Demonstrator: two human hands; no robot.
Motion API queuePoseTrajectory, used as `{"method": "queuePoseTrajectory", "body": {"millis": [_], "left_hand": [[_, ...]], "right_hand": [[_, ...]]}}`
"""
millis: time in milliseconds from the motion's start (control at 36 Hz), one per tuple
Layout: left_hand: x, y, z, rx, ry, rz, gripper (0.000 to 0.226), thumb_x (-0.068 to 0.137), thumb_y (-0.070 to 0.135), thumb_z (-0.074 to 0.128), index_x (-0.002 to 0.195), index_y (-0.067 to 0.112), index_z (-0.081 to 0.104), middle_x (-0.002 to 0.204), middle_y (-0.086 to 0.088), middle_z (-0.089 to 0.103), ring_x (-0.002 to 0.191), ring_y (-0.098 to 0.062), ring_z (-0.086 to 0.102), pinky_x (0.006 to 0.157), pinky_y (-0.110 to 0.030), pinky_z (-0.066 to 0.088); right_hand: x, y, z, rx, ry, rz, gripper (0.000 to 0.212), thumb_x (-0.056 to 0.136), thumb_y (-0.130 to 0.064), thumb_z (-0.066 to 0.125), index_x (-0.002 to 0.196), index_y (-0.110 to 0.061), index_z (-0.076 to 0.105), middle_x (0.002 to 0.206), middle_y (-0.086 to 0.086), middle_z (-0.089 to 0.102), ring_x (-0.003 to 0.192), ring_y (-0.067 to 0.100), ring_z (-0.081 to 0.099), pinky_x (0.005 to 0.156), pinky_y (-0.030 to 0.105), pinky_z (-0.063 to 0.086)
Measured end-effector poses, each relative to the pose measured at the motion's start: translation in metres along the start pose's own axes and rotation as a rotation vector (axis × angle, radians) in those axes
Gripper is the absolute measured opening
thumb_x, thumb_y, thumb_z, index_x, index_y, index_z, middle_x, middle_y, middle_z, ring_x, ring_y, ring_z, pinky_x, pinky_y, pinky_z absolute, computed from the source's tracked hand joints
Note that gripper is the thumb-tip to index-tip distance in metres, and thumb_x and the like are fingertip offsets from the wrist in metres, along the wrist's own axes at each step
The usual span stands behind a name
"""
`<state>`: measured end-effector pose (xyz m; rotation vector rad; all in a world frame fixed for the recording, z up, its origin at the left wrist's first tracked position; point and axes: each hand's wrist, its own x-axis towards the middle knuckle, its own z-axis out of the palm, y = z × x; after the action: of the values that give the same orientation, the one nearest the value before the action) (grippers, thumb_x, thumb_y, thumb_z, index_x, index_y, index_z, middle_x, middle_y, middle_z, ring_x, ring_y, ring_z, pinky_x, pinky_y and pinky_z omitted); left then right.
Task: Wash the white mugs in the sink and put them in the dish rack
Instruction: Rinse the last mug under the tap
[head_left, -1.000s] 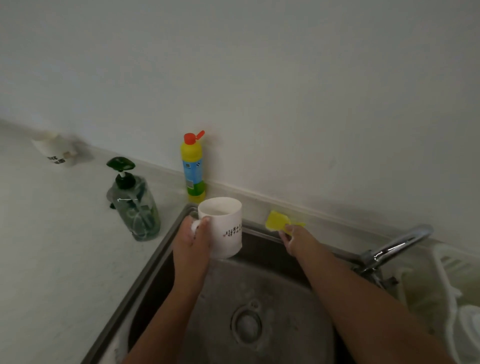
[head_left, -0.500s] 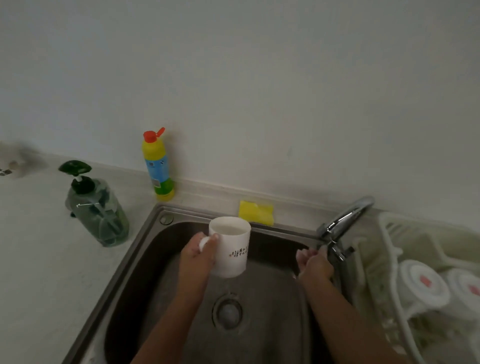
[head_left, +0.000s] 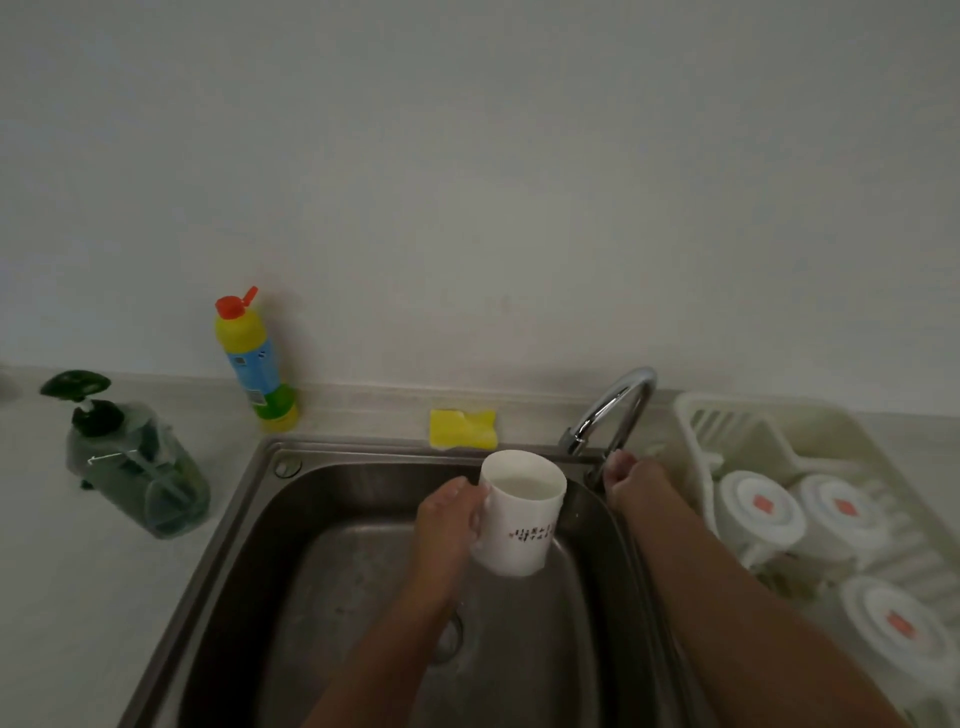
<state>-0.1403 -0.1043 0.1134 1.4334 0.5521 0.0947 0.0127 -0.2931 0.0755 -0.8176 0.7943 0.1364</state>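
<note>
My left hand (head_left: 448, 525) grips a white mug (head_left: 521, 512) with small dark print by its handle, holding it upright over the steel sink (head_left: 270, 519). The mug's mouth sits just below and left of the curved chrome faucet (head_left: 613, 410). My right hand (head_left: 631, 475) reaches to the base of the faucet, fingertips against it; whether it grips anything is unclear. No water stream is visible. Three white mugs (head_left: 761, 512) lie upside down in the white dish rack (head_left: 727, 421) at the right.
A yellow sponge (head_left: 462, 428) lies on the ledge behind the sink. A yellow-blue bottle with a red cap (head_left: 254, 364) stands by the wall at the back left. A green pump soap dispenser (head_left: 132, 462) stands on the counter left of the sink.
My right hand left the sponge on the ledge and moved right to the faucet base. My left hand carried the mug rightward toward the spout. The view swung right, showing the rack.
</note>
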Motion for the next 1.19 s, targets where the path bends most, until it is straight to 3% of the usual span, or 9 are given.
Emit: {"method": "queuePoseTrajectory", "body": {"millis": [28, 111, 278, 556, 806, 917, 1028, 1083, 1194], "left_hand": [[0.000, -0.001, 0.000, -0.006, -0.008, 0.008, 0.029, 0.097, 0.014, 0.055, 0.070, 0.013, 0.045, 0.067, -0.007, 0.036, 0.065, -0.017, 0.034, 0.063, -0.032, 0.027], [0.000, 0.002, 0.002, 0.008, -0.019, 0.027, 0.029, 0.097, 0.013, 0.056, 0.070, 0.012, 0.045, 0.064, -0.005, 0.035, 0.062, -0.014, 0.033, 0.060, -0.032, 0.026], [-0.001, -0.003, 0.003, -0.002, -0.058, 0.038, 0.032, 0.097, 0.013, 0.056, 0.067, 0.014, 0.044, 0.061, -0.002, 0.036, 0.060, -0.013, 0.034, 0.060, -0.031, 0.027], [-0.001, -0.009, 0.006, -0.029, -0.113, 0.026, 0.021, 0.098, 0.011, 0.054, 0.078, 0.007, 0.048, 0.068, -0.009, 0.034, 0.058, -0.010, 0.032, 0.052, -0.021, 0.030], [0.003, -0.014, 0.009, -0.077, -0.116, -0.031, 0.026, 0.097, 0.011, 0.055, 0.073, 0.010, 0.047, 0.070, -0.010, 0.037, 0.065, -0.019, 0.034, 0.061, -0.030, 0.030], [0.002, -0.014, 0.009, -0.086, -0.124, -0.035, 0.026, 0.097, 0.011, 0.055, 0.072, 0.010, 0.047, 0.071, -0.009, 0.040, 0.068, -0.020, 0.034, 0.063, -0.031, 0.032], [0.001, -0.016, 0.004, -0.107, -0.126, -0.036, 0.023, 0.097, 0.009, 0.054, 0.075, 0.007, 0.048, 0.068, -0.009, 0.035, 0.064, -0.017, 0.033, 0.061, -0.031, 0.030], [0.000, -0.018, 0.002, -0.135, -0.124, -0.045, 0.017, 0.097, 0.009, 0.053, 0.081, 0.007, 0.051, 0.076, -0.010, 0.040, 0.070, -0.021, 0.034, 0.062, -0.031, 0.031], [-0.002, -0.020, -0.001, -0.187, -0.122, -0.085, 0.025, 0.097, 0.009, 0.053, 0.073, 0.012, 0.047, 0.074, -0.010, 0.039, 0.072, -0.021, 0.037, 0.064, -0.032, 0.034]], "right_hand": [[-0.005, -0.003, 0.003, 0.043, 0.054, 0.018, 0.031, 0.106, -0.014, 0.030, 0.113, 0.005, 0.054, 0.027, -0.006, 0.045, 0.026, 0.004, 0.046, 0.040, 0.013, 0.044], [-0.014, -0.014, 0.007, 0.317, 0.234, 0.072, 0.029, 0.100, -0.019, 0.052, 0.074, -0.006, 0.051, 0.026, -0.001, 0.044, 0.018, 0.009, 0.040, 0.047, 0.012, 0.051], [-0.010, -0.002, 0.002, 0.274, 0.184, 0.099, 0.036, 0.100, -0.029, 0.048, 0.067, -0.014, 0.048, 0.029, -0.005, 0.043, 0.022, 0.005, 0.038, 0.029, 0.010, 0.031], [-0.017, 0.019, -0.010, 0.036, 0.189, 0.037, 0.028, 0.097, -0.009, 0.041, 0.073, -0.006, 0.055, 0.067, 0.007, 0.056, 0.055, 0.014, 0.051, 0.036, 0.015, 0.038], [-0.023, 0.033, -0.017, -0.023, 0.133, 0.138, 0.027, 0.097, -0.008, 0.042, 0.071, -0.007, 0.051, 0.051, 0.004, 0.054, 0.052, 0.013, 0.048, 0.035, 0.016, 0.036], [-0.019, 0.050, -0.028, -0.016, 0.098, 0.191, 0.028, 0.100, -0.005, 0.042, 0.075, -0.002, 0.054, 0.036, 0.006, 0.053, 0.050, 0.013, 0.049, 0.050, 0.020, 0.043], [-0.012, 0.052, -0.032, 0.000, 0.096, 0.191, 0.034, 0.105, -0.007, 0.035, 0.074, 0.001, 0.049, 0.047, 0.012, 0.057, 0.025, 0.014, 0.051, 0.029, 0.016, 0.039], [-0.011, 0.055, -0.033, -0.023, 0.096, 0.176, 0.036, 0.105, -0.006, 0.033, 0.072, -0.001, 0.045, 0.055, 0.010, 0.050, 0.022, 0.012, 0.045, 0.027, 0.015, 0.035], [-0.019, 0.052, -0.032, -0.104, 0.032, 0.176, 0.034, 0.105, -0.005, 0.030, 0.076, -0.001, 0.047, 0.039, 0.006, 0.055, 0.027, 0.011, 0.052, 0.031, 0.017, 0.043]]}}
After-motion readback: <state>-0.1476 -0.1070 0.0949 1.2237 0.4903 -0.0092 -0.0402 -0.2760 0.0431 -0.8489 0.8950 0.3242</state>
